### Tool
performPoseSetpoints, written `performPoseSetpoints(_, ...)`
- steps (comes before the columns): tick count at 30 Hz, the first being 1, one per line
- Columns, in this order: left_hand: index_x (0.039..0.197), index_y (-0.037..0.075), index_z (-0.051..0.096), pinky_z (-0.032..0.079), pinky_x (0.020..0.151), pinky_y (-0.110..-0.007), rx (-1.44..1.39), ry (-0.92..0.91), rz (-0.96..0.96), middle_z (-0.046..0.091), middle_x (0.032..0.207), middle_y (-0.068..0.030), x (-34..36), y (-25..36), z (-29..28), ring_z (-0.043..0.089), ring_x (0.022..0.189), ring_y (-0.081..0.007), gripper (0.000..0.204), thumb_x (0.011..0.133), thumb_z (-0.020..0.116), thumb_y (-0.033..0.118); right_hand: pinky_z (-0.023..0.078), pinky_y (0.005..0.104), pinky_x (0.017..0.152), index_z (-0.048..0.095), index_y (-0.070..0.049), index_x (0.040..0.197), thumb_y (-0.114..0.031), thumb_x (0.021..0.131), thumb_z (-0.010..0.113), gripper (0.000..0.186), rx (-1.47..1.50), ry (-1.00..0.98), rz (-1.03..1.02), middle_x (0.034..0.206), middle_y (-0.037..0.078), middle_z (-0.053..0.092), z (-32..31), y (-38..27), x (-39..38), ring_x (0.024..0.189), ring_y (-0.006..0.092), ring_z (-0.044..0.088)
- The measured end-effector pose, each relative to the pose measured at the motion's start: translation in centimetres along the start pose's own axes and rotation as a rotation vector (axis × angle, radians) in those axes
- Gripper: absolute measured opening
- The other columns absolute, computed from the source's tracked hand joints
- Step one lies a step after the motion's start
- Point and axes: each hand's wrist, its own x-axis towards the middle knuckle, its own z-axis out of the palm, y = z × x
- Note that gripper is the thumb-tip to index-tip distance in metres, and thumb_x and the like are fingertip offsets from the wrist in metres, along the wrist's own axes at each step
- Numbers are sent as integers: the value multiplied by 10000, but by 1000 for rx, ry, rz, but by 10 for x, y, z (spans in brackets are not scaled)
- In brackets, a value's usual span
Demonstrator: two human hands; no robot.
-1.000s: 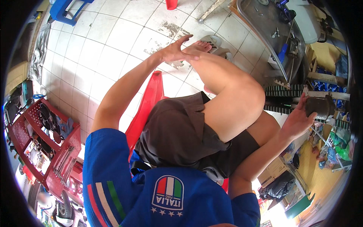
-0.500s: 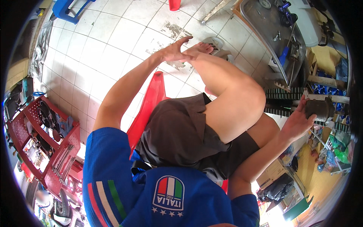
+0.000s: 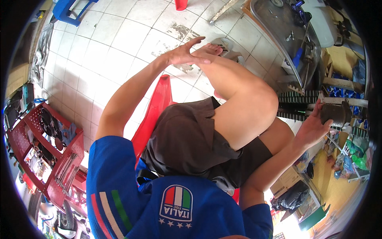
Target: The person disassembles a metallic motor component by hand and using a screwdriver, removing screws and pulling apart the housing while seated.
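My left hand [image 3: 187,55] is beside my raised lower leg, near the ankle, with thumb and fingers spread apart and nothing between them. Whether it touches the skin is unclear. Far to the right, my right hand [image 3: 313,128] grips the near side of a dark, blocky metal part [image 3: 336,114], its thumb and fingers on either side. A pale bar [image 3: 345,102] runs just beyond that part. I sit on a red plastic stool [image 3: 153,109], one leg crossed over the other.
At upper right, a dark metal tray table [image 3: 278,38] carries tools, including a blue-handled one [image 3: 297,57]. A red perforated tool rack [image 3: 51,155] stands at left. A blue stool [image 3: 69,12] is at upper left. Cardboard boxes [image 3: 287,181] and a black bag [image 3: 292,197] lie at lower right.
The view has shifted slightly. My left hand's fingers have moved a little beside the leg; my right hand stays on the dark metal part.
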Motion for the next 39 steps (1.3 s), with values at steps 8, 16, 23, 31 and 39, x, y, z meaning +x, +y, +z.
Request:
performPoseSetpoints(8,1570,143,218,257,1208,-507,69,20,1,309,1569,-187,2,-15,-1,282,1460,-387,1203,656,803,661,364,523,1158,488,52,1345,-332,947,650,576,-4,-14,23,1276,150,603,-3,1,2,1161,283,590)
performPoseSetpoints(16,1574,143,202,248,1208,-516,23,-48,-34,295,1570,-210,-1,4,5,277,1462,-396,1224,646,817,653,367,520,1157,498,42,1338,-325,956,639,548,-24,12,11,1260,143,615,4,1,0,1160,269,594)
performPoseSetpoints(23,1578,181,199,255,1207,-507,47,-2,-29,322,1557,-216,6,-25,-9,275,1465,-387,1207,653,806,663,383,508,1144,512,47,1320,-327,954,644,539,-21,-38,-5,1238,144,622,1,0,0,1135,267,606)
performPoseSetpoints(31,1580,192,192,279,1199,-500,15,-59,-92,316,1572,-186,-1,-3,3,291,1460,-380,1199,661,788,682,401,501,1133,513,56,1313,-329,960,637,537,-44,-8,-3,1254,144,617,4,1,-1,1138,276,604)
performPoseSetpoints(39,1578,152,195,271,1200,-491,-4,-77,-111,313,1571,-203,-1,-7,-3,292,1459,-381,1169,705,750,696,391,526,1140,506,79,1321,-279,961,629,522,8,-42,9,1273,177,595,-5,1,-1,1158,289,587)
